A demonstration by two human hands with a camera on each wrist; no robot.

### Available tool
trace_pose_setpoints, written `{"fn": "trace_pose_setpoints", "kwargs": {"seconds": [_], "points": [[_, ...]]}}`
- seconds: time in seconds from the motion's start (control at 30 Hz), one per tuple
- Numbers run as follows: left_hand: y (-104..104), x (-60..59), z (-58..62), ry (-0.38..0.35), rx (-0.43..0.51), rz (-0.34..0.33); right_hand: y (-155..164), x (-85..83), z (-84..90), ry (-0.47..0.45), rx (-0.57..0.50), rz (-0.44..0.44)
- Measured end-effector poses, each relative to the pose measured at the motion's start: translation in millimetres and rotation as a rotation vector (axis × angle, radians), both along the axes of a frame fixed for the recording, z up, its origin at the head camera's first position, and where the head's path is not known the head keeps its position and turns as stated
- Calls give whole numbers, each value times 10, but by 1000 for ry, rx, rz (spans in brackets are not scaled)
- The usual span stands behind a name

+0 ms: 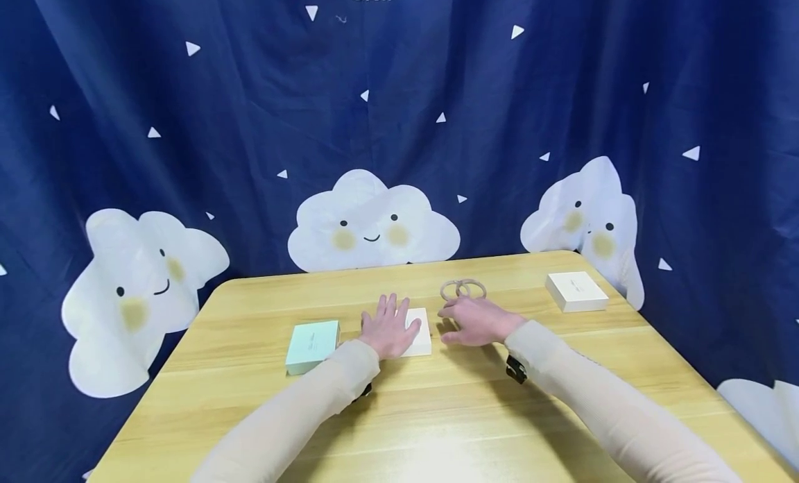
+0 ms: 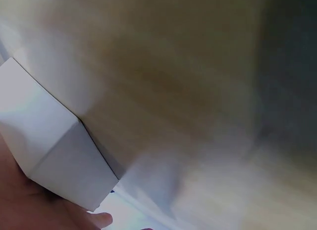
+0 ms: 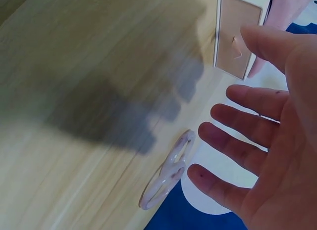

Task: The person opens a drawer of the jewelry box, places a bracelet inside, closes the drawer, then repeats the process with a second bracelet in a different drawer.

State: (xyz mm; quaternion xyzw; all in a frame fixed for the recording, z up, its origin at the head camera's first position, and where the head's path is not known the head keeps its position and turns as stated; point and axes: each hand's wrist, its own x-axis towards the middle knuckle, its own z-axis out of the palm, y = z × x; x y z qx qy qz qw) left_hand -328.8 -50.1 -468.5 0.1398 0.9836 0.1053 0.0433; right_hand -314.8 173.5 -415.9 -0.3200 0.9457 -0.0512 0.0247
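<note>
My left hand [image 1: 388, 330] lies over a small white box [image 1: 421, 336] on the table, fingers spread and straight, covering its left part. In the left wrist view the palm edge [image 2: 29, 205] is right against the white box [image 2: 64, 151]. The right wrist view shows a tan end with a small pull tab on this box [image 3: 237, 34]. My right hand [image 1: 474, 322] hovers to the right of the box, fingers apart and holding nothing. Just beyond its fingers lie two pale pinkish bangles [image 1: 462, 289], overlapping each other; they also show in the right wrist view.
A mint-green box [image 1: 313, 344] sits left of my left hand, close to the forearm. Another white box [image 1: 577, 291] stands at the table's right rear. Behind the wooden table [image 1: 250, 400] hangs a dark blue curtain [image 1: 250, 122] with cloud prints.
</note>
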Motion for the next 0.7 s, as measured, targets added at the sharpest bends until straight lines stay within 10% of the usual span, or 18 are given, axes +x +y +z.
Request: {"fn": "trace_pose_setpoints", "kwargs": {"seconds": [0.7], "points": [[4, -56, -29, -3, -24, -5, -189, -141, -193, 154, -110, 158]]}}
